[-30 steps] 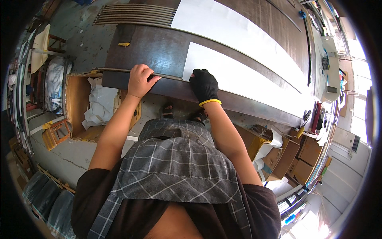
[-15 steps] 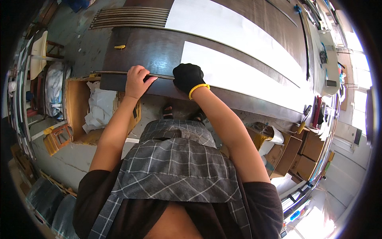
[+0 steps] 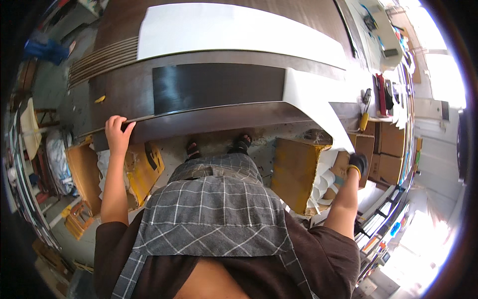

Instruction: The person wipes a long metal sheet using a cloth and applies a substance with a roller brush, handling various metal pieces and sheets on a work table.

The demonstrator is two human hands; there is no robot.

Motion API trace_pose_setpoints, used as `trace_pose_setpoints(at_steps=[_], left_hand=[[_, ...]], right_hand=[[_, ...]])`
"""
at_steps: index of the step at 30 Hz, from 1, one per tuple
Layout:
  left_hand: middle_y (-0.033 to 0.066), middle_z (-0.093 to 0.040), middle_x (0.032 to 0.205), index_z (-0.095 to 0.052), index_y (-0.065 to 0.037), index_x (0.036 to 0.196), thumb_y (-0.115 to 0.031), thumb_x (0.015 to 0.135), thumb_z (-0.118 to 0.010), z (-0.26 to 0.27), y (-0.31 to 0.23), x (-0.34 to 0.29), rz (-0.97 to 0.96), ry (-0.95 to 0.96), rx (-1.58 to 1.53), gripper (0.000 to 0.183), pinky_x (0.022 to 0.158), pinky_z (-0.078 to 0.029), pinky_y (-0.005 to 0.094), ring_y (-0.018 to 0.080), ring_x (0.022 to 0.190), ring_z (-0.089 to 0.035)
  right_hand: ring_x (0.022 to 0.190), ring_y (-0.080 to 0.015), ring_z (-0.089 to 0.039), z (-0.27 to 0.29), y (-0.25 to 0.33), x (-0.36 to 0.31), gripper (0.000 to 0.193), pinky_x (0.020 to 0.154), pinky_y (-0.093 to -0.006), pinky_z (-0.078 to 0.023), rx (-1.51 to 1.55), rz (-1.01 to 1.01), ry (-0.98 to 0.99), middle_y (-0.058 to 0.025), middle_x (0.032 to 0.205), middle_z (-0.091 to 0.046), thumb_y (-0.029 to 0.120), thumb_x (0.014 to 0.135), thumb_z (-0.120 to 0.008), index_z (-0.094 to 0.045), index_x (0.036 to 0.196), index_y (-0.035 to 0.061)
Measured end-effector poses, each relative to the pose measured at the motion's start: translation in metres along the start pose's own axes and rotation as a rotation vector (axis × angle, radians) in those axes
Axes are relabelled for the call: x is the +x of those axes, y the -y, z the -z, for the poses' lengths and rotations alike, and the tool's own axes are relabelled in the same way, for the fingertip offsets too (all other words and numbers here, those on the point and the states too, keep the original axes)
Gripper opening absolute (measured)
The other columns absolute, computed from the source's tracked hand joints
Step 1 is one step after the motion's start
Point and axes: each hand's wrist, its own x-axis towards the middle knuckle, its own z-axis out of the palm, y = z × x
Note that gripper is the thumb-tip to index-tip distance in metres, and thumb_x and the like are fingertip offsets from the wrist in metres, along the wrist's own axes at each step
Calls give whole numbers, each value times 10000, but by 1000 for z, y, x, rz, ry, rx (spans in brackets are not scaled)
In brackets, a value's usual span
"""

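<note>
My bare left hand (image 3: 118, 130) is at the table's near left edge, its fingers bent over a thin metal rod (image 3: 172, 112) that runs along that edge. My right hand (image 3: 357, 163), in a black glove with a yellow cuff, is off the table at the right, closed on the end of a white film (image 3: 313, 102). The film curls up and hangs from the table toward that hand. Left of its fold, a dark, smooth strip (image 3: 219, 84) lies bare. How the right fingertips grip the film is hidden.
A second white sheet (image 3: 234, 30) lies farther back, beside several parallel rods (image 3: 102, 64). A small yellow object (image 3: 100, 99) rests at the table's left. Cardboard boxes stand below, one at left (image 3: 82, 172) and one with white scraps (image 3: 294, 172). A yellow-handled tool (image 3: 365, 112) lies at right.
My right hand has swung far right and down, pulling the white film back from the dark strip. My left hand has shifted left along the rod. The view has turned slightly.
</note>
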Motion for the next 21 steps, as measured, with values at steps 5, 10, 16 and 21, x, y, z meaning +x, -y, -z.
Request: trace_pose_setpoints(at_steps=[5,10,16,21], left_hand=[[109,-607,1084,-660,-71,1015,-248,814,-714,-70,-203,54,-250,19,-156,273,950,-410,456,338,1039,-544],[139,-636,1072,-661,-34,1046,-418,997,-428,-174,-400,105,-246,319,-779,452,1013,-334,456,360,1100,-531],[165,-548,1334,-586,-51,1280,-435,1012,-429,-205,-482,90,-111,556,-662,494,1134,-211,521,341,1353,-404],[159,-351,1515,-510,-92,1374,-500,950,-508,-226,-535,95,-448,533,-169,588,1129,-149,615,375,1438,-246]], right_hand=[[1250,-366,-485,22,221,-85,1061,1045,-418,-402,984,816,18,-231,1362,-480,465,613,-875,-341,1403,0],[1101,-392,-562,49,335,-114,445,971,-460,-436,966,1065,105,-206,1119,-624,283,827,-660,-585,1164,2],[973,-364,-653,-48,168,204,333,887,-434,-506,1004,408,120,-219,1023,-684,192,860,-537,-674,1117,30],[1021,-371,-632,-76,-220,372,378,914,-436,-490,444,-189,-49,-228,1077,-664,243,886,-524,-643,1160,12]])
